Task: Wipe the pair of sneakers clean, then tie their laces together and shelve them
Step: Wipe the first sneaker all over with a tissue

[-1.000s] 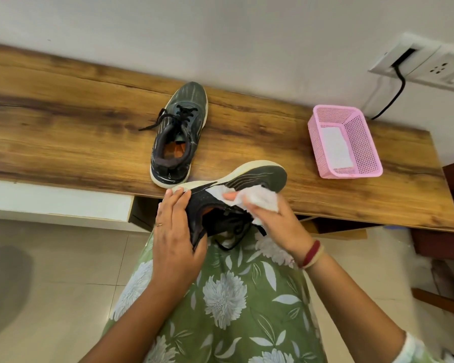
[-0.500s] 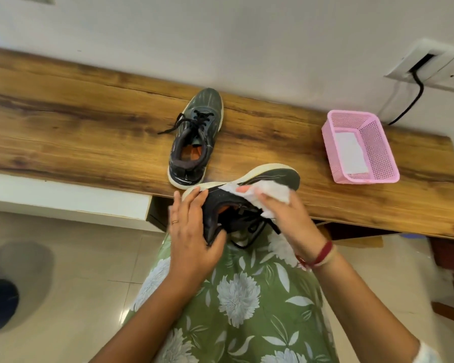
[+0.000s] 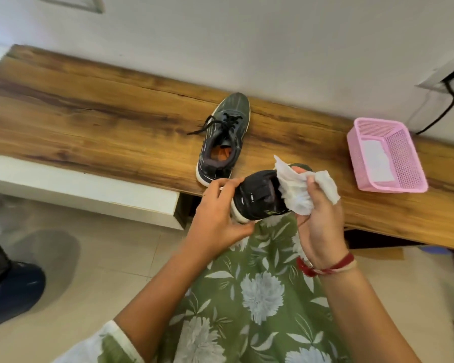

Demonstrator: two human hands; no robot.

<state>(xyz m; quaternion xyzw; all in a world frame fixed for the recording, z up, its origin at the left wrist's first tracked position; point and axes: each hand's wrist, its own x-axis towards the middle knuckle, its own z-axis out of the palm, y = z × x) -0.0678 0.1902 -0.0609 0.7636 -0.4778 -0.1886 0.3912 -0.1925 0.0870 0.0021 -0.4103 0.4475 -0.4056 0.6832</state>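
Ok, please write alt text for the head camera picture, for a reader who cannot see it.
A person's left hand holds a dark sneaker by its heel end over the lap, and the right hand holds a crumpled white wipe against it. The second sneaker stands on the wooden bench behind, with a pink basket to its right.

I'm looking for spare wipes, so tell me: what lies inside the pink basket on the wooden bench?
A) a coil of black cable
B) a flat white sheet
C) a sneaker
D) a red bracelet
B: a flat white sheet lies on the bottom of the pink basket, and nothing else shows inside it.
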